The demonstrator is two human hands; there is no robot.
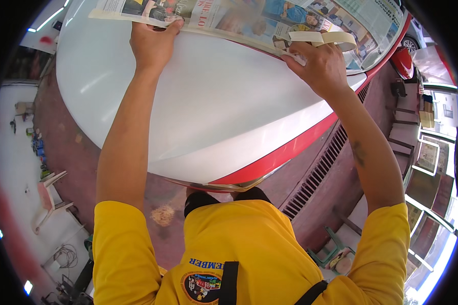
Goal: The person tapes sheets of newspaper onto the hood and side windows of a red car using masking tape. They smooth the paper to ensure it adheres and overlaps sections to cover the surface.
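Note:
Sheets of newspaper (234, 18) cover the car's windscreen, with a pale strip of masking tape (208, 32) along their lower edge. My left hand (152, 46) pinches that taped edge near its left end, thumb on top and the other fingers partly hidden beneath. At the right part of the edge, my right hand (320, 66) is closed around a roll of masking tape (345, 39), its thumb and index finger close to the paper. Below both hands lies the car's white bonnet (224, 107), bordered by a red panel (285, 150).
A floor drain grating (318, 168) runs along the right of the car. To the left are a pinkish plastic chair (48, 201) and a coiled cable (66, 255). A green stool (331, 244) stands at the lower right. Another car's wheel (410, 43) shows at the upper right.

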